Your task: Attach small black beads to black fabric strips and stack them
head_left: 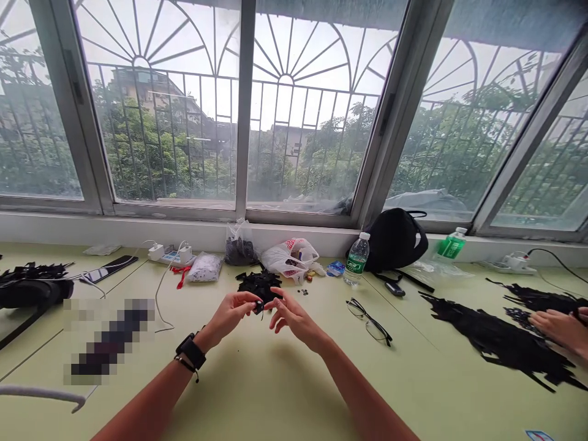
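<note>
- Black matte scrap (259,306) with a thin dangling strand was pinched at the fingertips of the left hand (231,314), held in the air above the table.
- The left thumb and forefinger were closed on the scrap from the left, with the forearm angled inward from the near left.
- A black strap watch (190,350) and a thin dark cord bracelet (186,365) circled the left wrist.
- The right hand (294,316) was open, its fingers loosely spread and curved, their tips just beside the scrap.
- Just beyond the hands lay a ragged heap of black cut pieces (258,285) on a pale green tabletop (285,392).
- Far right, long black fringed strips (500,343) lay under another person's hand (558,327).
</note>
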The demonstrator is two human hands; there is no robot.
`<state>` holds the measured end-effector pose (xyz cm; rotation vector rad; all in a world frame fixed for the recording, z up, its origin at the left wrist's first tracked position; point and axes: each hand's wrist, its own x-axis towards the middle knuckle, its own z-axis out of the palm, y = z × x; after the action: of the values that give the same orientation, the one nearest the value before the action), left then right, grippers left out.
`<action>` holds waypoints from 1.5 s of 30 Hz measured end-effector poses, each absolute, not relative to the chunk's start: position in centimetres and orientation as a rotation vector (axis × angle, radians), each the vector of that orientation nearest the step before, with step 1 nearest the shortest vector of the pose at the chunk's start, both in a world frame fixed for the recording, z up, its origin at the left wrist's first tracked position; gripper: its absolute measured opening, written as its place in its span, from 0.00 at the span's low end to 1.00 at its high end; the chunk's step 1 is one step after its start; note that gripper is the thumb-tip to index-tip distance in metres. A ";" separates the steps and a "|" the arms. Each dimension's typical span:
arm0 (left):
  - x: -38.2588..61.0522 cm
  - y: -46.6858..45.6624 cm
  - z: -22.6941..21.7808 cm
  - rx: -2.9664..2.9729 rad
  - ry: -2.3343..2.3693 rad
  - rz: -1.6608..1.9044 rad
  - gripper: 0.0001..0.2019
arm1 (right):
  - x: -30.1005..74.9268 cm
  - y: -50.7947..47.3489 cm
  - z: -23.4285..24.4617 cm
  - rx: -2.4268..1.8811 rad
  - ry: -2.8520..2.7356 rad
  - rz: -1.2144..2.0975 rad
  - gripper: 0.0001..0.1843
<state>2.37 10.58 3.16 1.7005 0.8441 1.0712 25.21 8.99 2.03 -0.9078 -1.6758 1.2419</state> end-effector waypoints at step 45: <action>3.9 8.2 0.7 2.280 1.193 0.948 0.14 | 21.4 6.9 -0.9 -1.375 -2.377 -0.232 0.05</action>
<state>3.89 8.17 0.72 2.2799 1.1930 0.9478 21.38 6.86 -0.88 -1.3752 -2.3773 -0.2317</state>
